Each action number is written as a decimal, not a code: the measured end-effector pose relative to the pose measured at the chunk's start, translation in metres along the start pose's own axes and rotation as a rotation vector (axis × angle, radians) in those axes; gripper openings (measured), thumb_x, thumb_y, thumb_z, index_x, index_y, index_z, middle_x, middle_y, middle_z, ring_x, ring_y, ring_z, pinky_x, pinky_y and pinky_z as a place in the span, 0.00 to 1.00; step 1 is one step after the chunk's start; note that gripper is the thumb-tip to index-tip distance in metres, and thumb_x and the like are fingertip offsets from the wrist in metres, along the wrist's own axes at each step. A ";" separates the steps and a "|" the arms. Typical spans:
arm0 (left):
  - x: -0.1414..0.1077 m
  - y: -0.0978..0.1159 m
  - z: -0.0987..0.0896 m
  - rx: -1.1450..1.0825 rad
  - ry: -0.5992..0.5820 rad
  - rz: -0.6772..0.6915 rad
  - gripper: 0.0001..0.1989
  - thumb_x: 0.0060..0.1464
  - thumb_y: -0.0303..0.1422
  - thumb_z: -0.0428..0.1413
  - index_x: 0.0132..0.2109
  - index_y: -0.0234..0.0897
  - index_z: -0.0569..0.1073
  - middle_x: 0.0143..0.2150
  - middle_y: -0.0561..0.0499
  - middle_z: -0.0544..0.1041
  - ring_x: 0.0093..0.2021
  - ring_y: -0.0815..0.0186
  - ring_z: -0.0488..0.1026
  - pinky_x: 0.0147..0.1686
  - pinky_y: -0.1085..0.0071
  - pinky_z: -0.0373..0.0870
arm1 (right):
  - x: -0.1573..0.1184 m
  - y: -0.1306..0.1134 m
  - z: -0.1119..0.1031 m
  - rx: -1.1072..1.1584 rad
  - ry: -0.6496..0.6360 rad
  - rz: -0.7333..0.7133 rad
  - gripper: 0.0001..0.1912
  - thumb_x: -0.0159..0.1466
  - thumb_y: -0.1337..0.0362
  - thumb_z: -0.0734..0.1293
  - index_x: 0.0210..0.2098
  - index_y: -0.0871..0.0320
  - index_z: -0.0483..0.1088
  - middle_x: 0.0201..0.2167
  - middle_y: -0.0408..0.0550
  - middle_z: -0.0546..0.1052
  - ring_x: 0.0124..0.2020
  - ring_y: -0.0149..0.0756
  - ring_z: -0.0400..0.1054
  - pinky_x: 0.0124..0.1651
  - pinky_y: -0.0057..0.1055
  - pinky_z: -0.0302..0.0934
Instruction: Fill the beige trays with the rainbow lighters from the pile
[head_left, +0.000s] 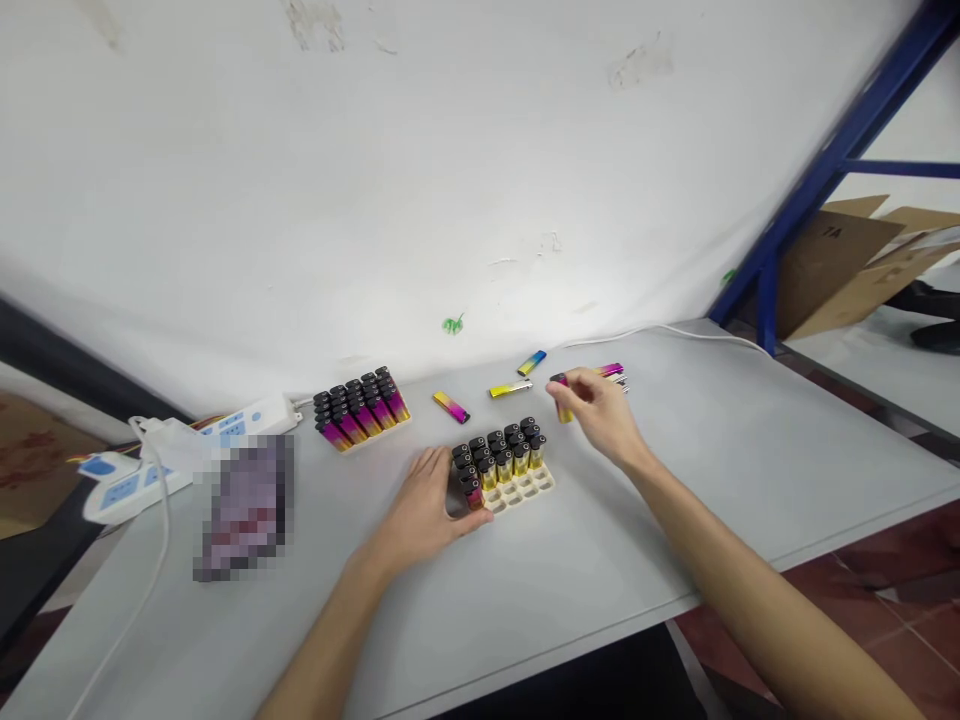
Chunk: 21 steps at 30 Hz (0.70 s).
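Note:
In front of me a cream tray [517,493] holds several upright lighters [504,465] with black tops, mostly yellow-bodied; one at the near left corner is pink. Its front right sockets show bare. My left hand [427,500] grips the tray's left side, with the thumb along the front corner and the fingers behind. Raised right of the tray, my right hand [596,405] pinches a pink-and-yellow lighter [564,408] upright, black end up. Loose on the table behind lie a yellow-and-pink lighter [451,406], a yellow lighter with a silver end [510,389] and a blue-and-yellow lighter [532,363].
A second tray [375,432] of purple-orange lighters stands at the back left. More loose lighters [611,370] lie partly behind my right hand. At left are a power strip [180,460] with cables and a blurred-out item [247,505]. Cardboard boxes [847,260] stand beyond a blue frame [817,180].

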<state>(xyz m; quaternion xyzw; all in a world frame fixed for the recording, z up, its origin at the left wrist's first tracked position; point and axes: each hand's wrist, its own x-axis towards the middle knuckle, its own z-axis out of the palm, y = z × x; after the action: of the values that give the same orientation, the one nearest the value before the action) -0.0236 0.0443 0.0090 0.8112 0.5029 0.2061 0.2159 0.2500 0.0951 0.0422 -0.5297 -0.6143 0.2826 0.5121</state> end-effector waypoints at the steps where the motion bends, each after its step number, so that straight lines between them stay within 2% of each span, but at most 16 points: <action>1: 0.000 0.000 0.001 -0.015 0.006 0.008 0.35 0.50 0.48 0.64 0.61 0.39 0.64 0.56 0.40 0.71 0.60 0.45 0.65 0.59 0.48 0.64 | -0.005 -0.007 -0.007 0.018 0.011 -0.001 0.18 0.63 0.48 0.69 0.27 0.56 0.70 0.22 0.43 0.72 0.25 0.33 0.61 0.32 0.32 0.57; 5: -0.001 -0.002 0.006 -0.065 0.025 0.032 0.41 0.50 0.46 0.65 0.66 0.42 0.59 0.63 0.41 0.67 0.65 0.46 0.61 0.63 0.49 0.61 | -0.033 -0.035 -0.021 0.073 0.048 -0.069 0.16 0.59 0.50 0.74 0.39 0.54 0.75 0.32 0.47 0.78 0.32 0.39 0.71 0.37 0.36 0.65; 8: -0.002 -0.004 0.010 -0.063 0.018 0.009 0.46 0.49 0.47 0.65 0.69 0.42 0.53 0.67 0.40 0.63 0.68 0.46 0.57 0.65 0.48 0.58 | -0.052 -0.047 -0.007 0.007 -0.083 -0.147 0.14 0.58 0.53 0.75 0.39 0.53 0.76 0.32 0.47 0.79 0.31 0.39 0.73 0.34 0.35 0.67; 11: -0.002 -0.003 0.011 -0.053 0.012 -0.005 0.50 0.48 0.48 0.65 0.70 0.41 0.49 0.68 0.38 0.62 0.69 0.44 0.56 0.65 0.44 0.57 | -0.066 -0.045 0.018 -0.116 -0.259 -0.236 0.10 0.61 0.56 0.73 0.40 0.53 0.75 0.34 0.46 0.78 0.31 0.37 0.73 0.33 0.32 0.68; 14: 0.000 0.001 0.012 -0.048 0.036 0.000 0.51 0.48 0.49 0.65 0.70 0.41 0.48 0.67 0.37 0.64 0.68 0.43 0.59 0.64 0.43 0.59 | -0.073 -0.037 0.037 -0.278 -0.349 -0.313 0.07 0.64 0.60 0.71 0.40 0.54 0.74 0.38 0.47 0.77 0.31 0.34 0.74 0.36 0.32 0.68; 21: 0.002 0.005 0.018 -0.066 0.137 -0.008 0.45 0.50 0.46 0.65 0.68 0.42 0.52 0.64 0.40 0.67 0.66 0.46 0.63 0.61 0.46 0.62 | -0.075 -0.032 0.046 -0.516 -0.336 -0.305 0.07 0.66 0.61 0.69 0.43 0.53 0.69 0.39 0.45 0.77 0.29 0.33 0.73 0.29 0.28 0.62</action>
<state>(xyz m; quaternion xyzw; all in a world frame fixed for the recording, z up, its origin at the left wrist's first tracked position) -0.0094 0.0410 -0.0025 0.7856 0.5127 0.2765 0.2085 0.1896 0.0245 0.0315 -0.4901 -0.8133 0.1213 0.2892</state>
